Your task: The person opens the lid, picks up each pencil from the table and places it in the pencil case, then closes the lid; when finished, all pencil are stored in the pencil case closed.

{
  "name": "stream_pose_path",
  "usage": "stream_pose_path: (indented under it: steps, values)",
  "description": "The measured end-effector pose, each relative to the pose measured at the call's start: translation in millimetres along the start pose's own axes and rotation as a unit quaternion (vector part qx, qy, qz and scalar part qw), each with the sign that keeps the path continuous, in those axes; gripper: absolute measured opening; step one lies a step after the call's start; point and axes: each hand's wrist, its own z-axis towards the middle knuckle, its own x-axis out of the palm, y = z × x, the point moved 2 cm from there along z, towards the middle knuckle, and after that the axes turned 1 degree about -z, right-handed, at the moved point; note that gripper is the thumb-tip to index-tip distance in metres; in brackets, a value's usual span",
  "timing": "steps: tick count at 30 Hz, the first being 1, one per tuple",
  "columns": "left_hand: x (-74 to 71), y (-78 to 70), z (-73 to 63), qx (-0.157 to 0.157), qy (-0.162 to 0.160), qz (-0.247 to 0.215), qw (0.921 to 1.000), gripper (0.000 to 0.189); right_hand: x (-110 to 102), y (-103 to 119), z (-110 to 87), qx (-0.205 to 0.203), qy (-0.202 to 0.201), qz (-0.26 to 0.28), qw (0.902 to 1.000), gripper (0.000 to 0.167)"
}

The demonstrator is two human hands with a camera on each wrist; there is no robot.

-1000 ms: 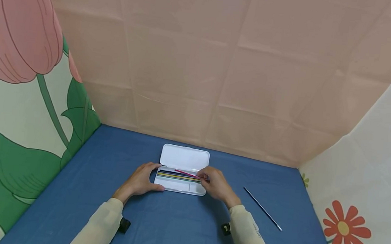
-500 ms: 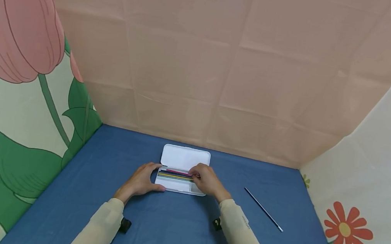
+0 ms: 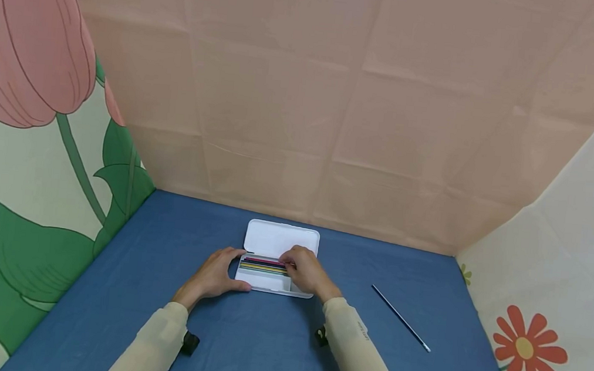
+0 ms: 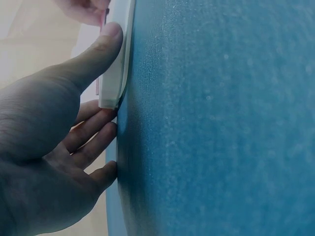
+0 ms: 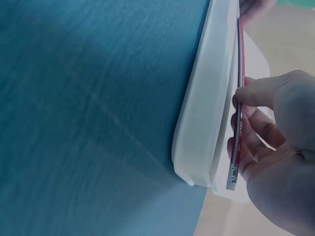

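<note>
An open white pencil case (image 3: 262, 281) lies on the blue cloth, its lid (image 3: 276, 238) folded back. Several coloured pencils (image 3: 258, 267) lie side by side in it. My left hand (image 3: 215, 272) holds the case's left end, thumb at the front edge and fingers toward the back corner. My right hand (image 3: 304, 268) pinches a red pencil (image 5: 240, 64) between thumb and fingers, over the case's right half. In the right wrist view the pencil's eraser end (image 5: 232, 177) points toward the palm side. The right hand hides the right ends of the pencils in the head view.
A dark pencil (image 3: 401, 318) with a pale end lies alone on the blue cloth (image 3: 261, 347), right of the case. A beige wall sheet (image 3: 334, 124) rises behind the table. Flower-printed sheets (image 3: 26, 67) stand at both sides.
My right hand has moved left with the red pencil, which has gone from slanted above the case to lying in line with the other pencils. The left hand has stayed in place.
</note>
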Motion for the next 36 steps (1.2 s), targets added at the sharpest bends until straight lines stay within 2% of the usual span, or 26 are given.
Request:
stream_pose_path:
  steps: [19, 36]
  values:
    - [-0.6, 1.2, -1.8, -0.003, -0.003, -0.001, 1.0000, 0.095, 6.8, 4.1, 9.2, -0.006, 0.005, -0.017, 0.9998, 0.021]
    - [-1.1, 0.5, -0.9, 0.002, -0.001, -0.002, 1.0000, 0.095, 7.9, 3.4, 8.4, -0.015, 0.001, -0.007, 0.9999, 0.023]
